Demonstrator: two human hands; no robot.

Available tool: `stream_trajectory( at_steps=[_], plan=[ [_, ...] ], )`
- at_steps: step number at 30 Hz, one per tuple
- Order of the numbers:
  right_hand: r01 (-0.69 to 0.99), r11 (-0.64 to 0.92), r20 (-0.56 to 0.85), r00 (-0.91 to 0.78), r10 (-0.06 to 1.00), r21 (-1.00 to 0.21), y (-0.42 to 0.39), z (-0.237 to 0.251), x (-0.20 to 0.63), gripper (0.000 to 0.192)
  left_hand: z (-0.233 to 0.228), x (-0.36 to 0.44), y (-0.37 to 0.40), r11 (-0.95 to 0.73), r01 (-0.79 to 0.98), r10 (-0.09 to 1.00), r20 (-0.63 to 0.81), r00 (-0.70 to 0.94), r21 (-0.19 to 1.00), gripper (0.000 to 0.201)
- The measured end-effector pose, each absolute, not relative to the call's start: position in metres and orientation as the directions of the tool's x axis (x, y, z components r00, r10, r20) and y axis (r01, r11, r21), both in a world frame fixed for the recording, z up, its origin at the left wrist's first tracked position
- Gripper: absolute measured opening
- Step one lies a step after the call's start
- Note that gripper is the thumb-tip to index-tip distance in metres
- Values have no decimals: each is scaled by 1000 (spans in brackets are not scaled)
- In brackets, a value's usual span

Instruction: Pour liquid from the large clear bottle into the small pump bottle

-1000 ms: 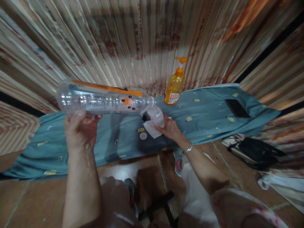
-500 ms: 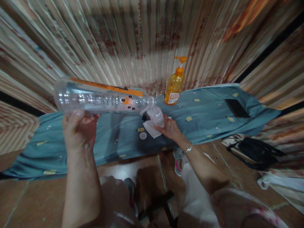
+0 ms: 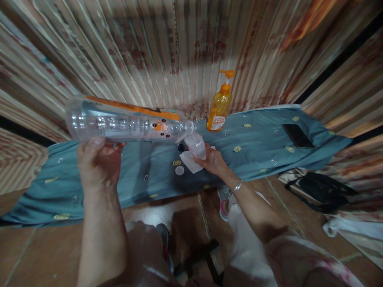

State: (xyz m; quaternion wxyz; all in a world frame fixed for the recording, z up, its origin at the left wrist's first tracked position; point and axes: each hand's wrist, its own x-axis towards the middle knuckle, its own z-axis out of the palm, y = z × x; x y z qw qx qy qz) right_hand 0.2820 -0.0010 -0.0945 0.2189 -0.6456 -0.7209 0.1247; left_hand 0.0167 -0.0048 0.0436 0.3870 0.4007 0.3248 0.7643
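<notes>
My left hand (image 3: 100, 161) is closed around the lower part of a large clear plastic bottle (image 3: 128, 121) with an orange-edged label. The bottle lies nearly level in the air, its mouth pointing right. Its mouth meets the top of a small clear bottle (image 3: 195, 145), which tilts up to the left. My right hand (image 3: 212, 159) grips this small bottle near its base. Beneath the two bottles, a white tissue (image 3: 191, 162), a black cap (image 3: 181, 147) and a round white lid (image 3: 179, 170) lie on the cloth. Whether liquid passes between the bottles I cannot tell.
An orange pump bottle (image 3: 220, 105) stands at the back of the teal cloth-covered table (image 3: 257, 155). A dark phone (image 3: 297, 136) lies at the right. On the floor to the right is a black bag (image 3: 323, 191). A pleated curtain (image 3: 155, 52) hangs behind the table.
The large bottle's base has shifted very slightly to the left. Both hands keep their hold, and the bottle mouths stay together.
</notes>
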Motion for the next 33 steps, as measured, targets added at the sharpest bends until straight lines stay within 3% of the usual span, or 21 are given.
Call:
stream_trajectory(
  at_steps=[33],
  plan=[
    [877,135,164,-66,984,-460,-4,-91,280,60,44,18,-6,-492,-358,855,362,-373,794,56]
  ],
)
